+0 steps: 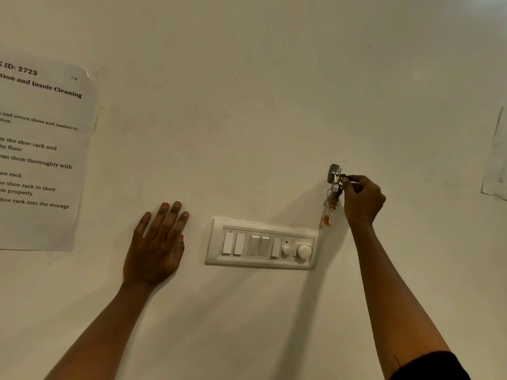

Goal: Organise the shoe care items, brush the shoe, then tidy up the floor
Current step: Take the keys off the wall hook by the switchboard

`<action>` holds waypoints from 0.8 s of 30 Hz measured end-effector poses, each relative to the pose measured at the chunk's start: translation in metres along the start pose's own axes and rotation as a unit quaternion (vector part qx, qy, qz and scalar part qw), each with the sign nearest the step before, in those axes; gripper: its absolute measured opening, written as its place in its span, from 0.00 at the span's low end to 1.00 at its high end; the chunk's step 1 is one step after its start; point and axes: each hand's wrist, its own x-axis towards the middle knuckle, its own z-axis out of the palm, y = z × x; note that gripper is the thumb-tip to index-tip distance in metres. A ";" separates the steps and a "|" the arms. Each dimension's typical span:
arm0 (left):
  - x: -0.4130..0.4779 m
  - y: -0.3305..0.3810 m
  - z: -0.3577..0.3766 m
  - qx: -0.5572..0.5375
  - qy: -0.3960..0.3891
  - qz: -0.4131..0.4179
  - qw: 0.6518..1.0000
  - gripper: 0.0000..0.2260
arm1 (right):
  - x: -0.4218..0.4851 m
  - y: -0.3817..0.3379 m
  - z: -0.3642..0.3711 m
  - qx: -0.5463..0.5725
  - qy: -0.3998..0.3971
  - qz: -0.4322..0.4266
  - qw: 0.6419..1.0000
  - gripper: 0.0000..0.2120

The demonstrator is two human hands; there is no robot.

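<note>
Left hand (157, 244) flat, fingers straight; right hand (362, 198) raised, pinching.

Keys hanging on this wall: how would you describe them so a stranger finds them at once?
Find the white switch panel on the wall. Just above its right end is a small metal hook, and the keys hang from it, pinched by the right hand. Only they carry a dangling orange charm.

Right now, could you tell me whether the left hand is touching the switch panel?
Apart. The head view shows a strip of bare wall between the left hand and the switch panel.
</note>
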 end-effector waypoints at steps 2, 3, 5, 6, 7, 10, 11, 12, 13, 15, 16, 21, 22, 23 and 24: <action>0.000 0.000 0.000 0.000 0.001 0.000 1.000 0.21 | 0.003 -0.001 0.001 0.003 0.003 -0.003 1.000 0.09; 0.000 0.000 0.000 -0.001 0.001 0.000 1.000 0.21 | 0.004 0.000 0.002 0.004 0.004 -0.003 1.000 0.09; 0.001 0.001 0.000 -0.003 0.003 -0.002 1.000 0.21 | 0.007 0.003 0.003 0.007 -0.001 -0.015 1.000 0.08; 0.000 0.001 0.000 -0.003 0.004 -0.002 1.000 0.21 | 0.008 0.005 0.003 0.008 -0.007 -0.029 1.000 0.07; 0.000 0.001 0.000 -0.003 0.005 -0.002 1.000 0.21 | 0.008 0.006 0.003 0.007 -0.015 -0.049 0.999 0.07; 0.000 0.000 0.001 -0.003 0.006 0.000 1.000 0.21 | 0.007 0.009 0.002 0.000 -0.041 -0.122 0.992 0.07; 0.000 0.000 0.001 -0.004 0.005 0.000 1.000 0.21 | 0.006 0.009 0.001 -0.007 -0.052 -0.143 0.988 0.08; 0.000 0.000 0.001 -0.005 0.005 -0.001 1.000 0.21 | 0.005 0.010 0.001 -0.023 -0.061 -0.160 0.985 0.07; 0.000 0.000 0.000 -0.006 0.005 -0.001 1.000 0.21 | 0.004 0.011 0.001 -0.044 -0.065 -0.173 0.982 0.07; 0.000 0.000 0.001 -0.008 0.003 -0.001 1.000 0.21 | 0.002 0.016 0.001 -0.054 -0.059 -0.167 0.983 0.07; -0.001 0.000 0.001 -0.009 0.003 -0.002 1.000 0.21 | 0.001 0.017 0.002 -0.035 -0.051 -0.148 0.987 0.06; -0.001 0.000 0.001 -0.014 -0.004 -0.004 1.000 0.21 | 0.004 0.010 0.000 0.073 -0.011 -0.019 0.997 0.04; -0.001 0.000 0.001 -0.014 -0.004 -0.004 1.000 0.21 | 0.006 0.007 -0.001 0.097 -0.009 0.009 0.995 0.04; -0.001 0.000 0.001 -0.014 -0.003 -0.004 1.000 0.21 | 0.008 0.005 -0.002 0.113 -0.012 0.030 0.993 0.05; -0.001 0.000 0.001 -0.014 -0.003 -0.004 1.000 0.21 | 0.011 0.004 -0.003 0.116 -0.020 0.044 0.992 0.05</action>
